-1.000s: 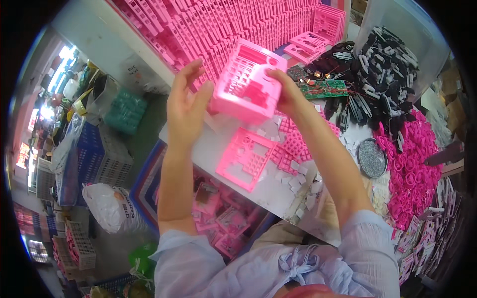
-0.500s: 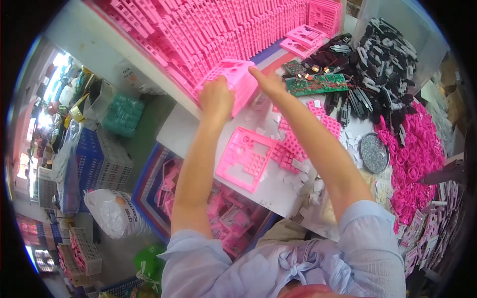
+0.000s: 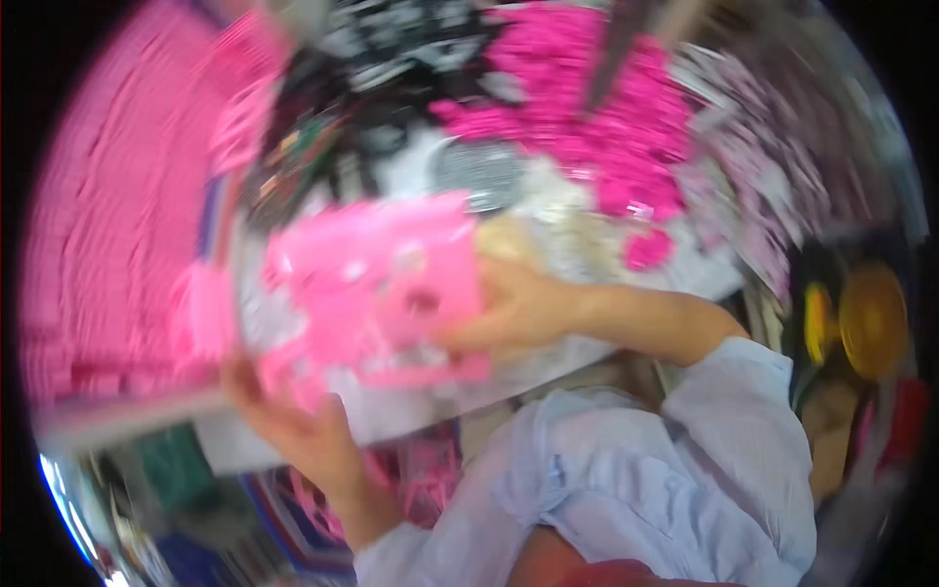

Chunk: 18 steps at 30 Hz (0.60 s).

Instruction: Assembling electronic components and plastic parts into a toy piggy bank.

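The picture is smeared by motion. My right hand (image 3: 514, 303) grips the right edge of a pink plastic casing (image 3: 377, 284) with round holes, held above the table. My left hand (image 3: 308, 435) is below and left of it, thumb and fingers spread. Between that thumb and those fingers shows the lower left corner of pink plastic; I cannot tell whether they touch it. Pink keypad-like pieces partly hidden under the casing blur into it.
Stacked pink casings (image 3: 117, 215) fill the left side. Black parts (image 3: 411, 49), a green circuit board (image 3: 303, 152), a round grey dish (image 3: 479, 174) and a heap of magenta pieces (image 3: 587, 108) lie at the back. A crate (image 3: 284, 514) with pink parts stands below the table's front edge.
My view has swung to the right. Both hands have left the stack of casings; my right hand now has a pink casing over the table, and my left hand is lower and spread.
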### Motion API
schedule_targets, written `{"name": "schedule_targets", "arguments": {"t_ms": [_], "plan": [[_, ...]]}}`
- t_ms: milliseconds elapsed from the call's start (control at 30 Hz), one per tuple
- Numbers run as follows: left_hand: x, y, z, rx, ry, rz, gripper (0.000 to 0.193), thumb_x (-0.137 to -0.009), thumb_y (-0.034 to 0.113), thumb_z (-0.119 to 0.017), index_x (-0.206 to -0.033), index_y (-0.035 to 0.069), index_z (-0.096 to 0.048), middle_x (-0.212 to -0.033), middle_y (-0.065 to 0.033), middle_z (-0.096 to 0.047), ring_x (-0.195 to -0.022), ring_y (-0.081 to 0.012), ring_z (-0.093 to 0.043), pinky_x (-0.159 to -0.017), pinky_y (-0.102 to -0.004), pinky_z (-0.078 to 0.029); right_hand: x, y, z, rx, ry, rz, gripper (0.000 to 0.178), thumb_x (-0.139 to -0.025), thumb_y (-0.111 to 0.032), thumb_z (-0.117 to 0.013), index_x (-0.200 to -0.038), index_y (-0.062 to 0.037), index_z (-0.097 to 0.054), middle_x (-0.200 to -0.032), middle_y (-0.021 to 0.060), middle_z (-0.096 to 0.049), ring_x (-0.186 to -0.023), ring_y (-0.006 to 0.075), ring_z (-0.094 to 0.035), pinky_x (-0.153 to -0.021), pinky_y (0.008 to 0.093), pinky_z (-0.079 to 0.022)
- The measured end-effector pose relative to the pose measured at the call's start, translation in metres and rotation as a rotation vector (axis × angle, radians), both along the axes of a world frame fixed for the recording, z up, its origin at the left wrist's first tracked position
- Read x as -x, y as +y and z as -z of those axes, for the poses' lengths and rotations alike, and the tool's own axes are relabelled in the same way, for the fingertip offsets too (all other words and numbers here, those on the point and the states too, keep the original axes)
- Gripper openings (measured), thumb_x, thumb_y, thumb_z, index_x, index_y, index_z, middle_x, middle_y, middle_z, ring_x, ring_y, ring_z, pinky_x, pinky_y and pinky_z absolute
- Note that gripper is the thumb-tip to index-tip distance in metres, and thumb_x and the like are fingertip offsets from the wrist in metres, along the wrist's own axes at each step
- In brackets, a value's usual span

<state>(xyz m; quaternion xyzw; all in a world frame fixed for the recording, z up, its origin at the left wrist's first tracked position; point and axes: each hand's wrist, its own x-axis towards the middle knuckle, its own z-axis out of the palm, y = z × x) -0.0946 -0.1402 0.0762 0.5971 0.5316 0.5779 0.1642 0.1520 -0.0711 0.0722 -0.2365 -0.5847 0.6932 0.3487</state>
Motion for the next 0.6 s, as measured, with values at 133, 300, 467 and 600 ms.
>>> {"name": "schedule_targets", "arguments": {"t_ms": [133, 300, 467, 600], "plan": [[-0.060, 0.009, 0.058, 0.527, -0.438, 0.470, 0.079, -0.093, -0.001, -0.058, -0.159, 0.008, -0.017, -0.137, -0.0114, -0.049, -0.080, -0.0082, -0.053, -0.067, -0.0233, -0.046, -0.075, -0.049, 0.028, -0.215, -0.233, 0.173, 0.043, -0.088, -0.027, -0.074, -0.119, -0.0004, -0.063, -0.093, 0.0077, -0.072, -0.084, 0.0145, -0.068, -0.075, 0.0320, -0.055], [-0.079, 0.024, 0.039, 0.439, -0.484, 0.387, 0.077, -0.094, -0.004, -0.057, -0.160, 0.019, -0.022, -0.118, -0.0054, -0.056, -0.063, -0.0021, -0.041, -0.056, -0.0174, -0.036, -0.255, -0.063, 0.022, -0.223, -0.989, 0.908, 0.040, -0.083, -0.028, -0.074, -0.117, -0.0068, -0.069, -0.097, 0.0129, -0.072, -0.087, 0.0211, -0.070, -0.079, 0.0331, -0.054], [-0.118, 0.030, 0.039, 0.441, -0.434, 0.411, 0.063, -0.095, -0.002, -0.057, -0.153, 0.010, -0.038, -0.142, -0.0085, -0.051, -0.072, -0.0049, -0.048, -0.066, -0.0222, -0.043, -0.410, -0.092, 0.019, -0.268, -1.815, 1.176, 0.040, -0.077, -0.027, -0.070, -0.110, -0.0054, -0.062, -0.092, 0.0149, -0.070, -0.087, 0.0339, -0.068, -0.076, 0.0452, -0.053], [-0.114, 0.022, 0.041, 0.484, -0.348, 0.432, 0.047, -0.095, 0.002, -0.060, -0.141, 0.001, -0.051, -0.136, -0.0108, -0.056, -0.074, -0.0075, -0.051, -0.071, -0.0241, -0.046, -0.409, -0.121, -0.004, -0.165, -1.693, 0.898, 0.047, -0.072, -0.027, -0.072, -0.113, -0.0070, -0.059, -0.100, 0.0155, -0.068, -0.093, 0.0365, -0.066, -0.081, 0.0453, -0.053]]}}
